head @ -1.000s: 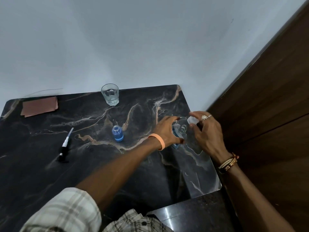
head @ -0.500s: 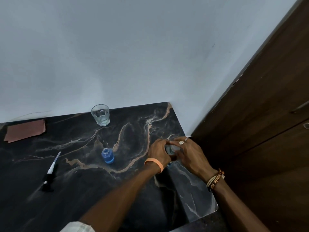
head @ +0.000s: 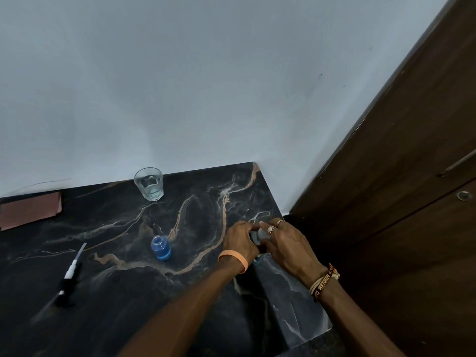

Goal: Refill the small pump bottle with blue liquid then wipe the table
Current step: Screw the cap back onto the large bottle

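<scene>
The small pump bottle (head: pixel 161 248) stands upright and uncapped near the middle of the table (head: pixel 116 318), with blue liquid showing almost to its neck. Its pump head (head: pixel 69 280) lies on its side well to the left. At the right edge, we find the left hand (head: pixel 239 240) curled round the clear refill bottle (head: pixel 255 238), and the right hand (head: pixel 288 247) pinching the white cap (head: pixel 263 231) on top of it. We cannot tell whether the cap is seated, as the hands cover it. We judge the small bottle light, rigid and easy to tip while open: take it low round the body and steady it when the pump head goes in. Any drips would make its wall slippery. We would take the pump head by its dark collar, sparing the thin tube. The folded cloth (head: pixel 31 210) at the far left looks soft and should pinch anywhere. A glass (head: pixel 149 183) stands by the wall
</scene>
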Tool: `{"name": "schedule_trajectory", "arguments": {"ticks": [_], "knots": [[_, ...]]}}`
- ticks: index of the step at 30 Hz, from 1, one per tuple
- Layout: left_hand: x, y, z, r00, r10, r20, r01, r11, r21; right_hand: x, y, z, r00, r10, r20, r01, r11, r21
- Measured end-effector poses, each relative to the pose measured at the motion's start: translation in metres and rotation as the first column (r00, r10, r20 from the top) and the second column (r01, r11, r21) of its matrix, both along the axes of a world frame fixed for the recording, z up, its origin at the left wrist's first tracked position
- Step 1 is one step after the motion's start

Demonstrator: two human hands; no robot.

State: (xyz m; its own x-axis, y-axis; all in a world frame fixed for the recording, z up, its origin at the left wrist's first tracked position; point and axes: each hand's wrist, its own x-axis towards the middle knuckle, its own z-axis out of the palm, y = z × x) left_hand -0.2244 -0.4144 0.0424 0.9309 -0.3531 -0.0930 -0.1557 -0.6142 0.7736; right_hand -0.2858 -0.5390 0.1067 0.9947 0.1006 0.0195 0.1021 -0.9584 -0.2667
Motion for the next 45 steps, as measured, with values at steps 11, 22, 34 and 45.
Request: {"name": "schedule_trajectory", "arguments": {"ticks": [11, 22, 34, 45], "knots": [[0.000, 0.000, 0.001, 1.000, 0.004, 0.002, -0.004, 1.000, 0.025, 0.004, -0.001, -0.009, 0.999, -0.054, 0.001, 0.054, 0.998, 0.043], [0.002, 0.002, 0.002, 1.000, -0.026, 0.006, 0.026, 1.000, 0.016, 0.007, 0.001, -0.013, 1.000, 0.012, -0.012, -0.012, 1.000, -0.017], [0.001, 0.003, 0.001, 0.999, -0.029, 0.039, 0.028, 0.999, 0.038, 0.013, 0.003, -0.023, 1.000, 0.024, -0.020, -0.026, 0.987, -0.159], [0.001, 0.003, 0.001, 0.998, -0.049, 0.041, 0.047, 0.998, 0.035, 0.014, 0.006, -0.030, 0.998, 0.032, -0.061, -0.047, 0.963, -0.265]]}}
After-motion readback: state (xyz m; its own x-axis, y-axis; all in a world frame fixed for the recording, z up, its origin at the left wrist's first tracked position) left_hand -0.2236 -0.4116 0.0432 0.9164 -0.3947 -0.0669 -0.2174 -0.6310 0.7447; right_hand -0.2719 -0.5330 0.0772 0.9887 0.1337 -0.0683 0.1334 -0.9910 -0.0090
